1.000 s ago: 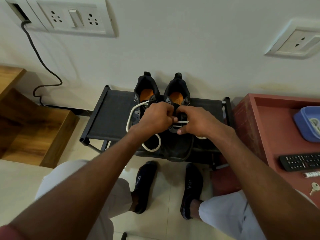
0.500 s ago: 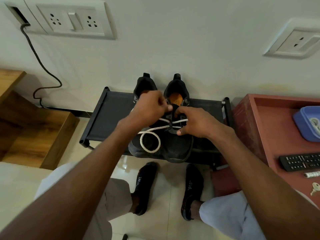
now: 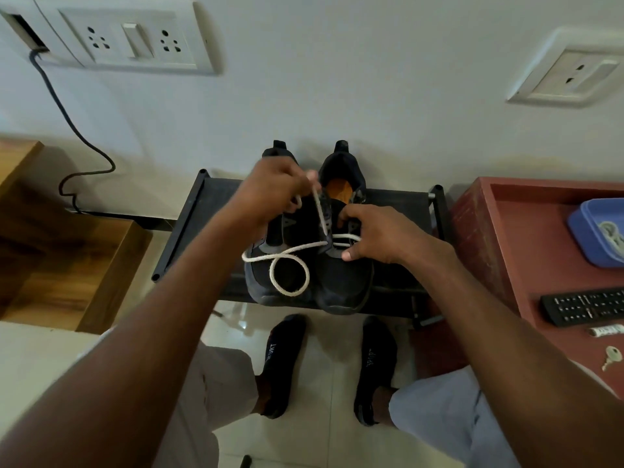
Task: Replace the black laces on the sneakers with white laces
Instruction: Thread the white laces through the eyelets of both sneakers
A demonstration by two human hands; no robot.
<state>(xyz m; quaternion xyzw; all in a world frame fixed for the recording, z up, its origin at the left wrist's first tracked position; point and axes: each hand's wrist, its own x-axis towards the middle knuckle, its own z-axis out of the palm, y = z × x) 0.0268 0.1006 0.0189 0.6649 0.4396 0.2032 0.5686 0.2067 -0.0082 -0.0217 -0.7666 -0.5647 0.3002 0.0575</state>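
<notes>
Two black sneakers [image 3: 341, 282] sit side by side on a small black shoe rack [image 3: 202, 211] by the wall, toes toward the person. The right sneaker shows an orange insole [image 3: 338, 190]

A white lace [image 3: 290, 275] runs thru the low holes of the right sneaker w/ two short bars across it. One end goes up to the left hand [image 3: 270, 194], whose fingers pinch it tight above the shoes, so that bit is pulled straight. The other end lies loose in a round loop on top of the left sneaker's toe

The right hand [image 3: 378, 238] rests on the right sneaker; its fingers curl around the side & the thumb presses near the lace bars, holding the shoe

Under the rack, on the pale tile floor, are the person's two feet in black socks [image 3: 282, 363], w/ light trousers at the knees

To the right is a red bench [image 3: 526, 265] w/ a black TV remote [image 3: 587, 307], a blue box [image 3: 597, 231] & a small key [image 3: 611, 358]. To the left are wood steps [image 3: 67, 265]. On the wall are a switch plate w/ sockets [image 3: 131, 38], another socket [image 3: 570, 76] & a dark cable [image 3: 67, 123] hanging down
</notes>
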